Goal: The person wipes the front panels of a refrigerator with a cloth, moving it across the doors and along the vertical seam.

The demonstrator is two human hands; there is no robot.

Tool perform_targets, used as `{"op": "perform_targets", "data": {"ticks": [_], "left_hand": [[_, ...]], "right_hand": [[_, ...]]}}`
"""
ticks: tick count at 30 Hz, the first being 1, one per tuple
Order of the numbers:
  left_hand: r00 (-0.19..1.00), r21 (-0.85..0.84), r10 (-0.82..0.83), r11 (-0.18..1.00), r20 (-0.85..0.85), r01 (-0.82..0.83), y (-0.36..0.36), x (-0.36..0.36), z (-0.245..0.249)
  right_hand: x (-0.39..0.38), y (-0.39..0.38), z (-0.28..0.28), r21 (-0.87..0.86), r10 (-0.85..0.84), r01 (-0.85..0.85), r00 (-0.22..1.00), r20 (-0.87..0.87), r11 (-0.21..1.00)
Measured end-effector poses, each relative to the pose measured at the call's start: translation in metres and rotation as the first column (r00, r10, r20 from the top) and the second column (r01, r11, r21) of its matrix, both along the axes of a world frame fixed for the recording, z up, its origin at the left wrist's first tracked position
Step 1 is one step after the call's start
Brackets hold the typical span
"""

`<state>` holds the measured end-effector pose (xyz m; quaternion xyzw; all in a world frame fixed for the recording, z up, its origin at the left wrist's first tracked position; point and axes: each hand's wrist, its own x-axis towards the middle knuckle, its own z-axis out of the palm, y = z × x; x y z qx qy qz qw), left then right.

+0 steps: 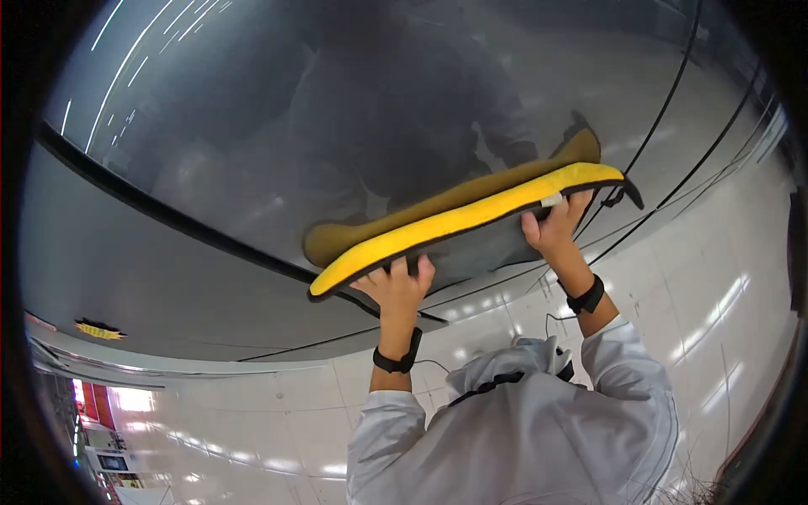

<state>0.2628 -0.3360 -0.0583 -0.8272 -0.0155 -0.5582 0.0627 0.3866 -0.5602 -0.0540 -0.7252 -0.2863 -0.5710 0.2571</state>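
A long yellow cloth [471, 216] with a dark edge and a small pale tag is stretched slantwise against a dark, glossy car window [404, 109], which mirrors it. My left hand [397, 284] grips its lower left part, thumb on the near side and fingers partly hidden behind the dark edge. Higher up, my right hand [557, 227] holds the cloth close to its right end, beside the tag. Both wrists wear black bands, and thin cables run from them.
Black trim [177, 220] borders the glass on the left, above a grey car body panel [126, 269]. On that panel sits a yellow starburst sticker [99, 329]. Shiny pale floor tiles [707, 278] lie around the car, with a small screen [113, 463] far left.
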Motion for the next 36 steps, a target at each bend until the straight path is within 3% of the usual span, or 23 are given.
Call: {"op": "perform_targets", "data": {"ticks": [5, 10, 14, 20, 25, 36], "left_hand": [[0.997, -0.053, -0.033, 0.998, -0.075, 0.029, -0.005, -0.006, -0.052], [0.998, -0.057, -0.018, 0.998, -0.066, 0.014, -0.007, -0.012, -0.043], [0.998, -0.065, -0.041, 0.997, -0.048, 0.038, -0.01, -0.006, 0.001], [0.998, -0.045, -0.029, 0.998, 0.055, 0.032, -0.017, 0.006, 0.065], [0.991, -0.028, 0.005, 1.0, 0.131, -0.002, -0.02, 0.018, 0.06], [0.996, -0.058, -0.02, 0.998, 0.089, 0.026, -0.032, 0.022, 0.045]], "right_hand": [[-0.01, -0.01, -0.063, -0.069, -0.003, -0.011, 0.982, -0.188, 0.998], [-0.018, -0.01, -0.062, -0.02, 0.051, -0.057, 0.973, -0.224, 0.998], [-0.012, -0.009, -0.021, 0.042, 0.104, -0.098, 0.982, -0.157, 0.994], [0.002, -0.011, 0.057, 0.027, 0.054, -0.054, 0.999, -0.004, 0.998], [0.011, -0.016, 0.059, 0.002, 0.007, -0.007, 0.998, 0.065, 1.0], [0.022, -0.028, 0.049, -0.005, 0.005, -0.005, 0.989, 0.145, 1.0]]}}
